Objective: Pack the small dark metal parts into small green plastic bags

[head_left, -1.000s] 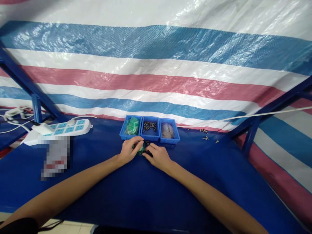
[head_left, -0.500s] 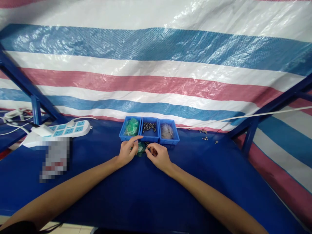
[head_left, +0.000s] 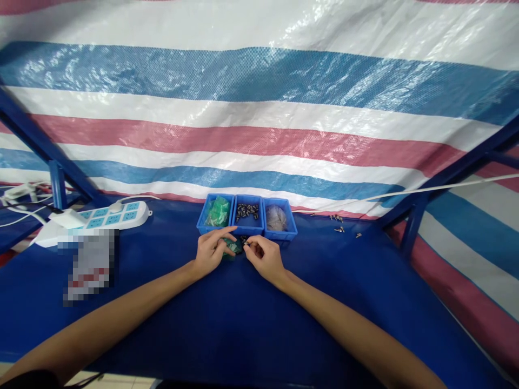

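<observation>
Just in front of three small blue bins, a green plastic bag [head_left: 232,247] lies on the blue table [head_left: 227,324]. My left hand [head_left: 208,253] rests at its left side, index finger stretched toward the bins and thumb apart, touching the bag. To the right of the bag, my right hand [head_left: 265,258] pinches a small dark metal piece [head_left: 246,243] between thumb and fingertips. The left bin [head_left: 205,229] holds a green bag, the middle bin [head_left: 248,229] several small screw-like parts, and the right bin [head_left: 280,235] a clear bag.
A white power strip [head_left: 140,212] with plugs lies at the left, beside a blurred grey packet [head_left: 93,265]. Several loose metal parts [head_left: 339,229] lie at the back right. A striped tarp [head_left: 251,140] hangs behind, between blue frame bars [head_left: 416,227].
My left thumb and index finger have spread farther apart over the green bag. My right fingertips have shifted slightly upward. The whole view has moved a little.
</observation>
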Tool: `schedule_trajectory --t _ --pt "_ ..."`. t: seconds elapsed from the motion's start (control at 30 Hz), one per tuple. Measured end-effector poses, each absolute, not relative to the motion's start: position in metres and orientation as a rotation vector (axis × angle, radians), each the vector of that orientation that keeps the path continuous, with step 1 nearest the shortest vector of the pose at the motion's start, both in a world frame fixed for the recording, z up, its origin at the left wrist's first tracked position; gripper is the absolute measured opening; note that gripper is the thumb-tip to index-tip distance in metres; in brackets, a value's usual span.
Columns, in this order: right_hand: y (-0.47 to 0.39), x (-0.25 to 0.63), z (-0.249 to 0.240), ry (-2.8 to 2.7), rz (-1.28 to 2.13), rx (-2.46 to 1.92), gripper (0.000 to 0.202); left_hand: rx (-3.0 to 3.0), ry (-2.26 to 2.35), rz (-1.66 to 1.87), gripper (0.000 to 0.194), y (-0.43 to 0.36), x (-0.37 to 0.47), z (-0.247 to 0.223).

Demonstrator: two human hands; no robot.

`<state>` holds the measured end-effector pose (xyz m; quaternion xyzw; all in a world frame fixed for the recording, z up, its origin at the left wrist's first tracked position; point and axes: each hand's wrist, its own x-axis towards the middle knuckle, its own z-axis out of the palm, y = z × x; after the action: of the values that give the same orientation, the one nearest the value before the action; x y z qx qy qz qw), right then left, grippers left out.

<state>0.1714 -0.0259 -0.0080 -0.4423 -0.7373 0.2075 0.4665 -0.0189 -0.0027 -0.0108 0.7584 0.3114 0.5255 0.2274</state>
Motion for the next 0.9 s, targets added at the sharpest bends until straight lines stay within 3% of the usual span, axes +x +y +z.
schedule_trajectory --t 0.23,0.5,0.8,0.9 --pt "-0.0260 0.1717 -0.0086 -1.810 0.503 -1.085 0.014 2.302 0.758 1.561 0.032 -0.0008 -0.0184 -0.0077" --pt "-0.0259 0.1716 -0.0079 -1.797 0.523 -1.090 0.013 2.185 1.055 1.611 0.012 0.0004 -0.0134 -0.0031" --pt "-0.0262 0.1708 -0.0076 -1.781 0.516 -1.084 0.012 2.202 0.904 1.589 0.020 -0.0030 -0.0188 -0.0057" --pt "-0.0265 0.1702 -0.0082 -1.770 0.515 -1.068 0.012 2.235 0.898 1.615 0.014 -0.0021 -0.0200 -0.0074"
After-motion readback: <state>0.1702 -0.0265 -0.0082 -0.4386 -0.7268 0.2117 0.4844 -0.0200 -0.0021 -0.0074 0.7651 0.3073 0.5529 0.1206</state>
